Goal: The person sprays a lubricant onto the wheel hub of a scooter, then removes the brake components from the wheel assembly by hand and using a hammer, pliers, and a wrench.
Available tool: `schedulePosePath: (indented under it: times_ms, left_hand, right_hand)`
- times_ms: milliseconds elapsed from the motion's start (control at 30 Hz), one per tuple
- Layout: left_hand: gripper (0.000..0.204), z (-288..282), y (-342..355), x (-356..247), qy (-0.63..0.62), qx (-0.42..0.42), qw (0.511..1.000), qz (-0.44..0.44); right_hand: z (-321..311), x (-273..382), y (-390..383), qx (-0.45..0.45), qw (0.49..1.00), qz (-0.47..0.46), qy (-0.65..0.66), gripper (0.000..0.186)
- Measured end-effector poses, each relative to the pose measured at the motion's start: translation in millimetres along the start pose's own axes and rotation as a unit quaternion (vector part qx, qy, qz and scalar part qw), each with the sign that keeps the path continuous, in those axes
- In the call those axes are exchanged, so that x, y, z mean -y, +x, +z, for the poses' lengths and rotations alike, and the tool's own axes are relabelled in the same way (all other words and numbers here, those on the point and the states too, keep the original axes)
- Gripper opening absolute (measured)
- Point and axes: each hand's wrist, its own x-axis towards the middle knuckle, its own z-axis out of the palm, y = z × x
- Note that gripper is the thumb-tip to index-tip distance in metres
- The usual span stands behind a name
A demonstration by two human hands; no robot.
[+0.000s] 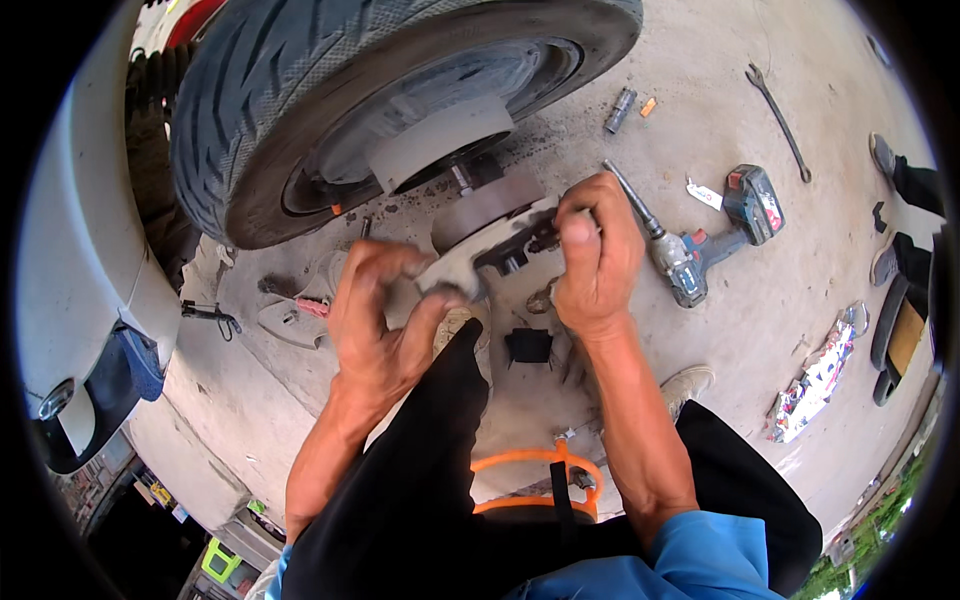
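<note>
You hold a grey metal bracket (470, 262) with a black brake caliper (515, 250). Above it, your black tyre (250, 100) shows grooved tread. Blue-and-black impact wrench (710, 245) with red-topped battery; orange hose (535, 465); pale grey concrete floor (700, 90).

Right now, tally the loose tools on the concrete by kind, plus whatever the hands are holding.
Cordless impact driver: 1
Combination wrench: 1
Loose socket: 1
Red-handled hand tool, kind unclear: 1
Grey metal bracket, held by left hand and right hand: 1
Total: 5
</note>
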Motion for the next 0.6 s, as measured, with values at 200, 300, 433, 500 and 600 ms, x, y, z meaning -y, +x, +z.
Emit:
schedulePosePath:
  times_ms: [200,300,433,500,600]
  left_hand:
    - [0.044,22.3,5.5,-15.9,-0.109,0.219,0.968,0.051]
    - [0.043,39.9,-6.0,15.1,-0.088,0.248,0.963,-0.058]
    - [0.046,80.3,-17.4,65.0,0.059,0.186,0.969,-0.152]
    - [0.058,98.8,-1.3,79.8,0.161,0.185,0.962,-0.12]
    - [0.063,126.0,-7.3,118.1,0.171,0.215,0.957,-0.092]
  right_hand:
    - [-40.1,-34.8,-59.0,-0.02,0.994,0.097,-0.046,0.047]
    - [-73.6,-35.0,-78.8,-0.015,0.978,0.16,-0.132,0.052]
    - [-116.1,-15.8,-55.1,0.042,0.976,0.086,-0.194,0.041]
    - [-141.4,12.8,-36.5,0.044,0.978,0.088,-0.185,0.043]
    - [-184.9,71.4,-11.8,0.009,0.963,0.21,-0.168,0.05]
